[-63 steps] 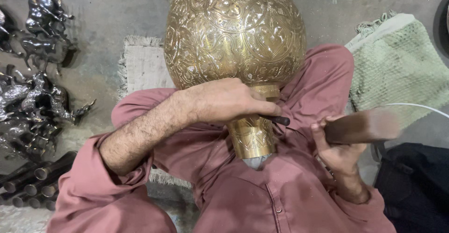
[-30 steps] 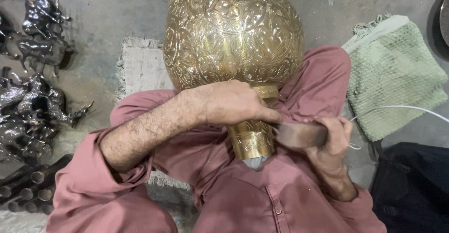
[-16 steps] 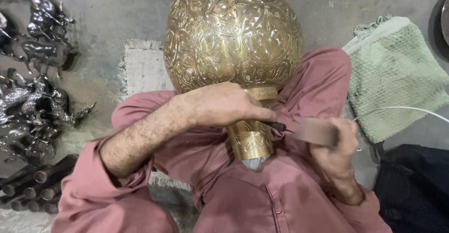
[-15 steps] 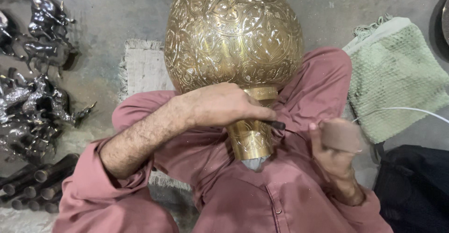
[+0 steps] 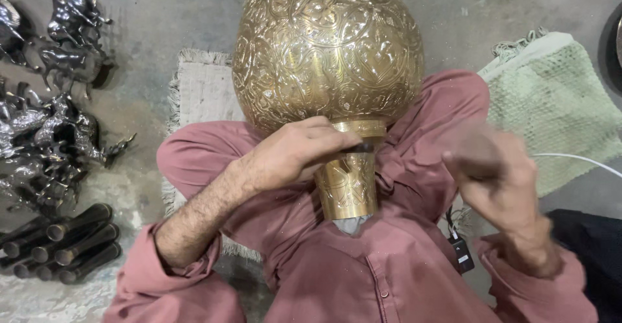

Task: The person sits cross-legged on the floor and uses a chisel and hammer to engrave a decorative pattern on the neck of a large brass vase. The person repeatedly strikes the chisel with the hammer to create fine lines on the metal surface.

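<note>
The engraved brass vase (image 5: 327,51) is lying across the lap, long axis running away from the body, as the left hand (image 5: 295,151) is closing around a dark punch (image 5: 363,147) at its neck, nearer than the blurred right hand (image 5: 499,180), which is gripping something brown, likely a mallet.

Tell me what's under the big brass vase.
The brass vase lies across the person's lap on pink clothing, and a fringed grey mat shows beneath its left side. The floor directly under its body is hidden.
</note>
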Tool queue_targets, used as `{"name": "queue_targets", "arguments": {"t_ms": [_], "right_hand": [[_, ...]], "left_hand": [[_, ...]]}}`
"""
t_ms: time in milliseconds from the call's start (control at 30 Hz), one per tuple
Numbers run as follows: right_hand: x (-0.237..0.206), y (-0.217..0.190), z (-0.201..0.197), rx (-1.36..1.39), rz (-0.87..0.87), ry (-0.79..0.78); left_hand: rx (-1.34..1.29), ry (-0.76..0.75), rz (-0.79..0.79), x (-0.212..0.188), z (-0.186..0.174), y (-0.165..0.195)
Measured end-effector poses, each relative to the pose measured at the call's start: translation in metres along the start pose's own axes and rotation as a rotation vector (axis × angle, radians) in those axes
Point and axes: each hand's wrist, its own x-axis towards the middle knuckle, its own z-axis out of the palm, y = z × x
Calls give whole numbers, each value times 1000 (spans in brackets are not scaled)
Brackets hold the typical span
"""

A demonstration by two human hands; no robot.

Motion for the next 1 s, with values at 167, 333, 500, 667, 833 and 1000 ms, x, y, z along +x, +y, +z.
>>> {"name": "queue_targets", "arguments": {"t_ms": [167,333,500,667,833,1000], "right_hand": [[23,1,-12,-66,-118,-2],[34,-3,-17,-193,-107,-109],[35,-9,-9,-145,-178,-48],[18,-7,7,-110,-104,48],[-6,-5,21,297,241,165],[-20,-3,34,150,100,182]], "left_hand": [[-72,134,-77,-9,9,2],[-85,207,-78,-11,14,3],[-63,77,-83,-8,8,2],[-32,-45,-22,-1,3,-2],[17,-141,60,5,0,-5],[3,-234,51,8,-4,-10]]}}
